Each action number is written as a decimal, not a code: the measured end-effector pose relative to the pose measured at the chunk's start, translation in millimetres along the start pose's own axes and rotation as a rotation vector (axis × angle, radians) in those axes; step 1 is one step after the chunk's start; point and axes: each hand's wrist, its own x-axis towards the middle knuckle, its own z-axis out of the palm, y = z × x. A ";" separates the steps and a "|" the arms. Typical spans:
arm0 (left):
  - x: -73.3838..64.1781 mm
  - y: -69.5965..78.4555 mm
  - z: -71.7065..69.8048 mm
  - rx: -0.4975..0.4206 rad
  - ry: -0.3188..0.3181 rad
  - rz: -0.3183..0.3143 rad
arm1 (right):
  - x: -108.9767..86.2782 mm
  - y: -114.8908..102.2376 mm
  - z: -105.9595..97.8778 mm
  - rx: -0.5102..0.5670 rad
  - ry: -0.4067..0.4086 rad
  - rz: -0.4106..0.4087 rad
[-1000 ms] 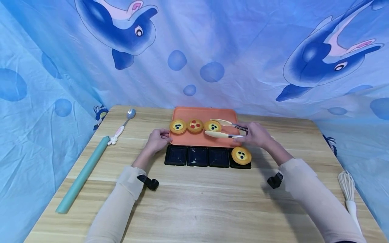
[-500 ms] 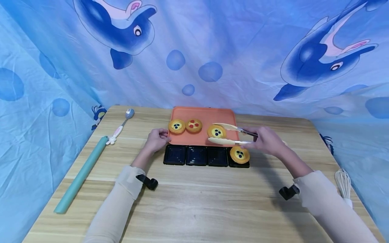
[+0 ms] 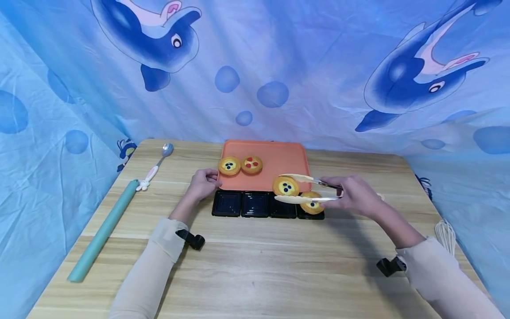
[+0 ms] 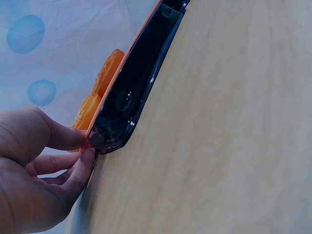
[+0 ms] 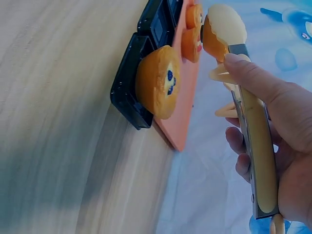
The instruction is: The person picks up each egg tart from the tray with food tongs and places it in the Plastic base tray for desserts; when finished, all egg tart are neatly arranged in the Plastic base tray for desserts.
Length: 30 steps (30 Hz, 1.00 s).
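Holding cream-and-silver tongs around a round golden tart in right hand; pinching rectangular orange tray with left hand.

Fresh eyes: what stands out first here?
Probably the two cartoon dolphins on the blue backdrop, upper left and right in the head view. Next, the orange tray mid-frame, two tarts at its left end. Then another tart, raised near the tray's front edge in tongs the right hand holds.

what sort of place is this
Probably a makeshift baking-play or filming corner: a blue dolphin-print curtain hangs behind a wooden table, which holds a whisk and an orange tray with tarts.
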 end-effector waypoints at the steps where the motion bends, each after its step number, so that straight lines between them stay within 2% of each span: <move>1: -0.1 -0.2 -0.1 0.003 0.000 0.001 | -0.2 0.3 1.3 -0.003 -0.006 0.002; 11: 0.2 -1.2 0.9 0.003 -0.002 0.011 | -0.2 6.2 15.8 -0.028 -0.072 -0.004; 20: -0.7 0.8 0.9 -0.004 -0.008 -0.001 | -1.7 10.5 24.2 -0.047 -0.072 -0.049; 30: -0.6 0.1 0.7 -0.004 -0.007 -0.010 | -2.4 11.4 28.9 -0.049 -0.082 -0.016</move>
